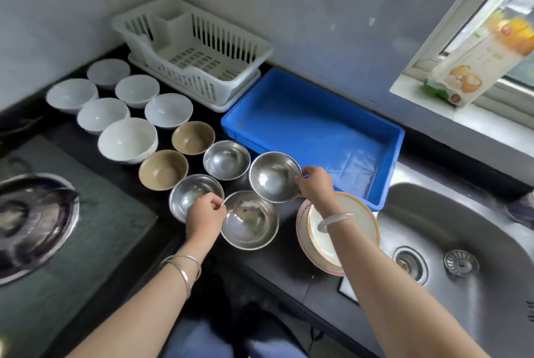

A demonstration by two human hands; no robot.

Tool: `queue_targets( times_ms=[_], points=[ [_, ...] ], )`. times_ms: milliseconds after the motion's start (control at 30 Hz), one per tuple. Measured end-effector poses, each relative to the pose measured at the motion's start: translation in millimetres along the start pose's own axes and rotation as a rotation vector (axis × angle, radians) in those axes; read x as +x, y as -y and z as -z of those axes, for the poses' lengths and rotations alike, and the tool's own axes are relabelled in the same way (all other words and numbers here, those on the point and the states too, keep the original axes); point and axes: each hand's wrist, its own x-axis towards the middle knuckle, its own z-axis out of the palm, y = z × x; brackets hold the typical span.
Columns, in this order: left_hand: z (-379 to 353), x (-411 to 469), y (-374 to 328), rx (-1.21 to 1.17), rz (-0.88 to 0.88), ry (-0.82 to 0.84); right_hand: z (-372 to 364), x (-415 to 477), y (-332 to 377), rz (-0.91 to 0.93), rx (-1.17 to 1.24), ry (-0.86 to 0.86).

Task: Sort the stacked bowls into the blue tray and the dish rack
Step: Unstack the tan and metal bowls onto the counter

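My right hand (315, 184) pinches the right rim of a steel bowl (273, 177), which is tilted and lifted just left of the blue tray (384, 138). My left hand (205, 214) pinches the left rim of another steel bowl (250, 220) on the black counter. Two more steel bowls (226, 159) (192, 191) sit beside them. Two brown bowls (193, 137) (162, 170) and several white bowls (127, 139) stand spread out to the left. The white dish rack (199, 68) stands at the back with nothing in it. The blue tray holds nothing.
A stack of plates (358, 213) lies under my right forearm, at the edge of the steel sink (450, 245). A gas hob (37, 222) fills the left side. A carton (474, 68) leans on the window sill at the right.
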Motion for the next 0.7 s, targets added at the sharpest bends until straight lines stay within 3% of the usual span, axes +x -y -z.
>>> queue_targets(
  times_ms=[200,700],
  points=[
    [-3.0,11.4,12.7,0.02,0.014,0.035,-20.2,13.3,6.6,-0.052,-0.164,0.055],
    [-13.9,17.2,9.7,0.081,-0.102,0.061,-37.2,24.4,-3.5,-0.17,-0.158,0.062]
  ],
)
